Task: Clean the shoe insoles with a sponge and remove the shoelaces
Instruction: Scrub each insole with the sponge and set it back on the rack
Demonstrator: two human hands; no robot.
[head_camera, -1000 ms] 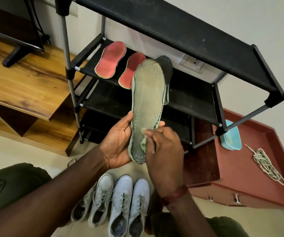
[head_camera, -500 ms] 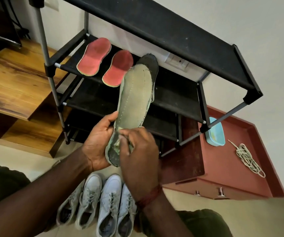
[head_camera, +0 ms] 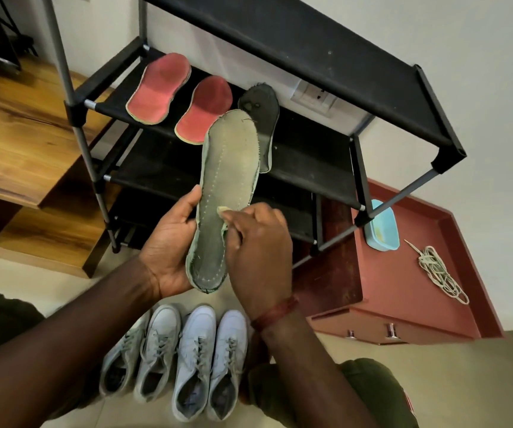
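While the left hand [head_camera: 168,245] grips a grey-green insole [head_camera: 229,168], the right hand [head_camera: 258,251] presses a sponge [head_camera: 222,209] to it.
The insole stands upright before the shoe rack [head_camera: 311,159]; curled right fingers [head_camera: 249,213] pinch the sponge at its middle.

My left hand [head_camera: 168,245] lies palm up, cupped round the heel half of the worn grey-green fabric insole [head_camera: 229,162], with the thumb on its edge at 9 o'clock. My left forearm [head_camera: 63,329] comes in from 8 o'clock. My right hand [head_camera: 260,242], its back to the camera, pinches a small pale yellow sponge [head_camera: 223,210] against the insole's middle. My right forearm [head_camera: 304,366] enters from 5 o'clock, with a red thread band [head_camera: 275,313] at the wrist.
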